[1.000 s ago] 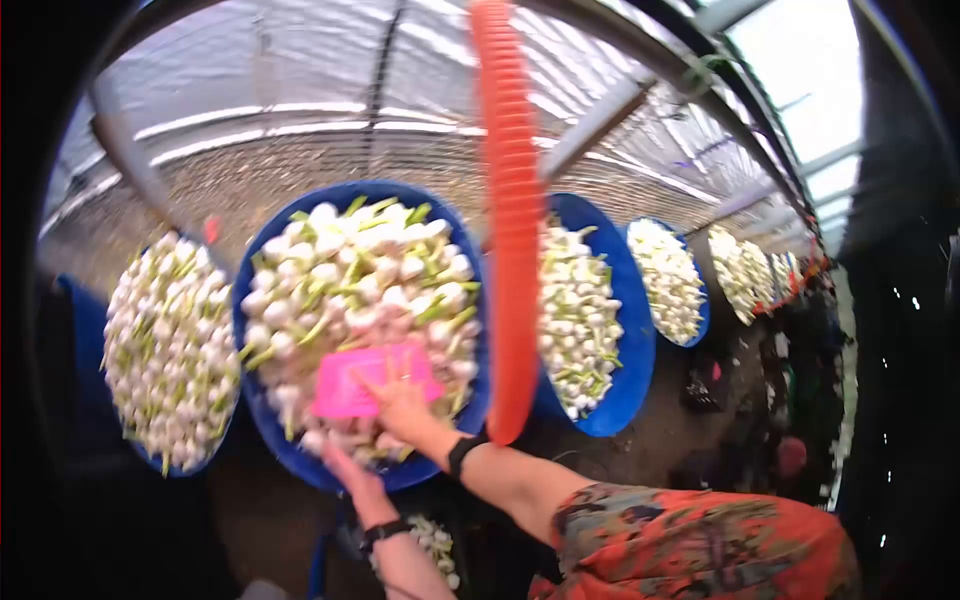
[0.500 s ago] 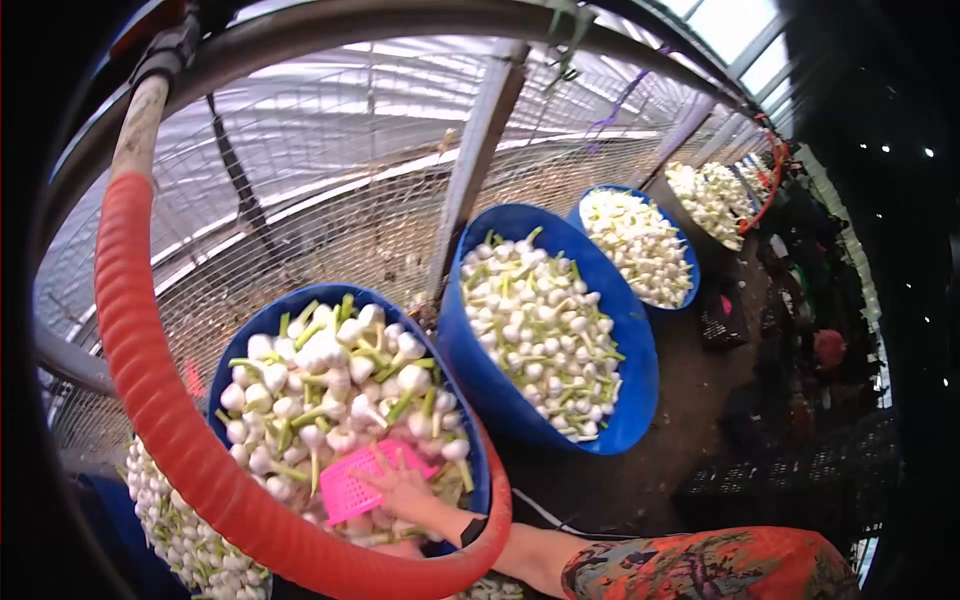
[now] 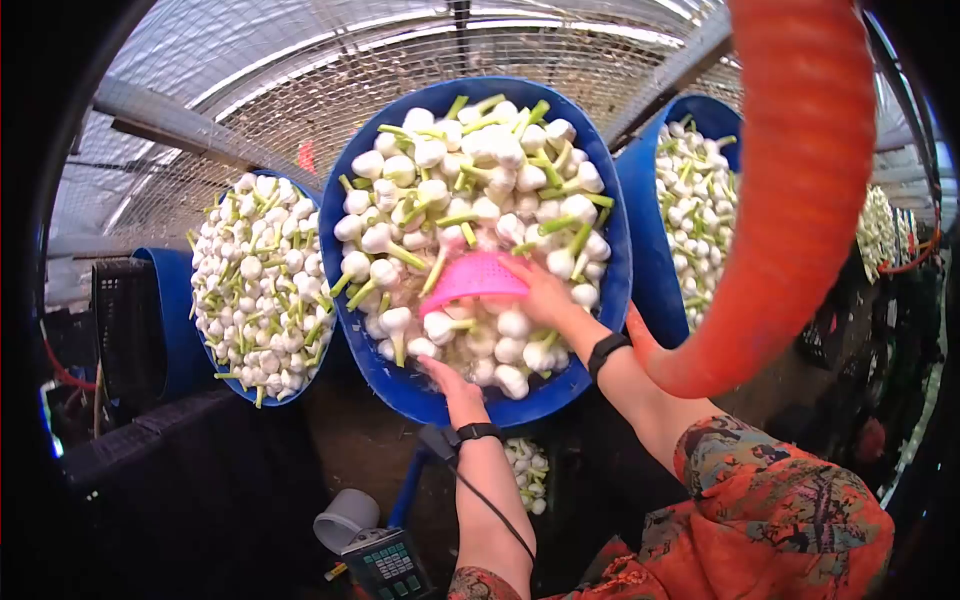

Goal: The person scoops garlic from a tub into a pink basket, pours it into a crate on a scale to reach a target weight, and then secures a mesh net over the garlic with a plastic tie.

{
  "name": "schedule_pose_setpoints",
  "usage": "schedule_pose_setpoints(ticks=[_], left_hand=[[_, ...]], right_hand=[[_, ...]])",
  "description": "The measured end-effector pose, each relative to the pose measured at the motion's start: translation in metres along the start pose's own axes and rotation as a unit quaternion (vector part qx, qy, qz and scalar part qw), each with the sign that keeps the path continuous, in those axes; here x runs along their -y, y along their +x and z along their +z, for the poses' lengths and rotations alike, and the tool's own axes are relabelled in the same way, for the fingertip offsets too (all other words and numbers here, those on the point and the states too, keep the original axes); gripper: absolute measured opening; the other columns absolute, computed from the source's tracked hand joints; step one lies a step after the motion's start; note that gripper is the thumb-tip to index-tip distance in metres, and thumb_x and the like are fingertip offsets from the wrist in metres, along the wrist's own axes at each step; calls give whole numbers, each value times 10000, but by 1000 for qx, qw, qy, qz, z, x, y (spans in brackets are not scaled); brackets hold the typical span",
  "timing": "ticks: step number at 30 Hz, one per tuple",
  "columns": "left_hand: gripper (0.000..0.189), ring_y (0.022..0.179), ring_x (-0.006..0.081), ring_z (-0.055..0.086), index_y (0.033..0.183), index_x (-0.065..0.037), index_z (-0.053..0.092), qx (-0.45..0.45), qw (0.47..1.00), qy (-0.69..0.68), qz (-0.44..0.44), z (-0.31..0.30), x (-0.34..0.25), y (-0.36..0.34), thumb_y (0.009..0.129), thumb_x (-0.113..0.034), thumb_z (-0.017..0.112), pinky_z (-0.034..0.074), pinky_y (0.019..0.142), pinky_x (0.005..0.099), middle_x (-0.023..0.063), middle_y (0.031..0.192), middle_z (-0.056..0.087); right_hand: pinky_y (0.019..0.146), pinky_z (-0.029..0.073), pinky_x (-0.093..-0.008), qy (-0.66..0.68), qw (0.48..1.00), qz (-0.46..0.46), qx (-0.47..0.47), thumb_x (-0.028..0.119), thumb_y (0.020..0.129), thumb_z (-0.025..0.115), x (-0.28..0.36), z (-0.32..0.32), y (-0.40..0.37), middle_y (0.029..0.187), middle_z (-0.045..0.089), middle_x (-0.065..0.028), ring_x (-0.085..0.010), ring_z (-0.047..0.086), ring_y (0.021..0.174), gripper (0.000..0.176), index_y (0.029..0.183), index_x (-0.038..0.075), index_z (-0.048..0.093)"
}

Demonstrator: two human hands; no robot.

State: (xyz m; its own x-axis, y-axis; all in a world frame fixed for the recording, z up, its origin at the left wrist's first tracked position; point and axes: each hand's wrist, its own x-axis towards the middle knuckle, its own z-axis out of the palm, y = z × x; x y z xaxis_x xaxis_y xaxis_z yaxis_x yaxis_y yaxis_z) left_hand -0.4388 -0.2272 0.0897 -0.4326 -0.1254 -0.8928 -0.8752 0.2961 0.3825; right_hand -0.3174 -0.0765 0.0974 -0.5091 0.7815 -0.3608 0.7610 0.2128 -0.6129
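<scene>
Pink basket (image 3: 475, 278), tilted, sits just nearer than the middle of the central blue tub (image 3: 540, 403), among loose garlic bulbs (image 3: 495, 147); its mouth faces the tub's near rim. Right hand (image 3: 545, 295) holds the basket at its right end, so the basket lies directly left of that grip. Left hand (image 3: 455, 385) reaches over the tub's near rim, fingers extended and the grasp unclosed, just beside a bulb; contact cannot be confirmed. Basket and left hand are apart, with bulbs between. Left of the tub stands another garlic heap (image 3: 262, 290); right of it, a second tub (image 3: 650, 240), partly covered by a red hose (image 3: 800, 170).
</scene>
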Motion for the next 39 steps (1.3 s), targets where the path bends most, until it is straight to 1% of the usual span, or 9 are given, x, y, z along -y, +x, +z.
schedule_pose_setpoints(ticks=[1, 6, 11, 15, 20, 25, 27, 31, 39], left_hand=[[837, 1367, 267, 249, 1452, -101, 227, 35, 984, -64, -160, 13, -14, -22, 866, -694, 301, 234, 1097, 422, 105, 1497, 235], [843, 1304, 289, 328, 1403, -103, 353, 250, 966, -68, -2, 29, 16, 11, 840, -729, 300, 199, 1079, 498, 121, 1448, 323], [532, 1206, 301, 452, 1321, -81, 444, 58, 976, -140, 156, -13, -3, 8, 918, -423, 378, 384, 993, 455, 134, 1370, 423], [682, 1304, 356, 348, 1381, -121, 389, 183, 941, -249, -140, -20, 16, 38, 909, -586, 231, 273, 1051, 571, 131, 1423, 376], [777, 1349, 357, 261, 1433, -181, 305, 197, 935, -286, -77, 26, 53, 48, 873, -704, 172, 195, 1066, 602, 104, 1472, 300], [705, 1299, 329, 337, 1422, -91, 298, 68, 989, -122, -49, -2, 51, -8, 944, -585, 141, 244, 1082, 489, 115, 1457, 307], [645, 1315, 309, 329, 1425, -24, 261, -15, 941, -336, -37, -14, 64, 24, 973, -480, 196, 213, 1101, 425, 149, 1464, 303], [723, 1354, 302, 266, 1450, -56, 225, -45, 943, -326, -37, 5, 91, 117, 937, -565, 188, 201, 1112, 430, 104, 1505, 239], [602, 1217, 346, 461, 1328, -120, 440, 155, 927, -333, -77, 18, 53, 88, 915, -482, 192, 367, 1014, 531, 125, 1329, 472]], right_hand=[[936, 443, -415, -7, 1000, -16, 0, 136, 852, 492, -14, 11, 5, 1349, 453, -153, -350, 549, 1103, 568, 1383, 309, 384], [927, 444, -425, -7, 989, 107, 97, 207, 784, 612, -36, 14, 25, 1096, 628, -173, -348, 573, 1060, 540, 1308, 237, 489], [632, 533, -360, 31, 982, 117, 147, 155, 729, 645, -34, -6, 46, 971, 663, -151, -252, 657, 750, 640, 1336, 259, 470], [471, 484, -316, 199, 941, 196, 190, 7, 694, 621, -27, -6, 49, 915, 674, -93, -155, 615, 559, 730, 1353, 278, 463], [842, 491, -390, -4, 989, 86, 123, 111, 778, 537, -43, 12, 48, 1088, 627, -192, -347, 624, 948, 638, 1339, 395, 431], [749, 525, -366, 21, 994, -5, 105, 37, 751, 522, -69, 17, 59, 992, 662, -170, -295, 658, 832, 706, 1349, 400, 424], [635, 531, -331, 121, 940, 223, 227, -23, 712, 487, -20, -18, 54, 860, 656, -113, -226, 640, 696, 761, 1342, 402, 443], [579, 499, -317, 134, 952, 139, 236, -115, 605, 460, -28, -20, 61, 816, 608, -81, -172, 586, 699, 945, 1384, 414, 377], [592, 532, -369, 253, 882, 257, 303, -143, 601, 521, -57, -10, 84, 820, 593, -75, -223, 611, 739, 462, 1026, 37, 549]])
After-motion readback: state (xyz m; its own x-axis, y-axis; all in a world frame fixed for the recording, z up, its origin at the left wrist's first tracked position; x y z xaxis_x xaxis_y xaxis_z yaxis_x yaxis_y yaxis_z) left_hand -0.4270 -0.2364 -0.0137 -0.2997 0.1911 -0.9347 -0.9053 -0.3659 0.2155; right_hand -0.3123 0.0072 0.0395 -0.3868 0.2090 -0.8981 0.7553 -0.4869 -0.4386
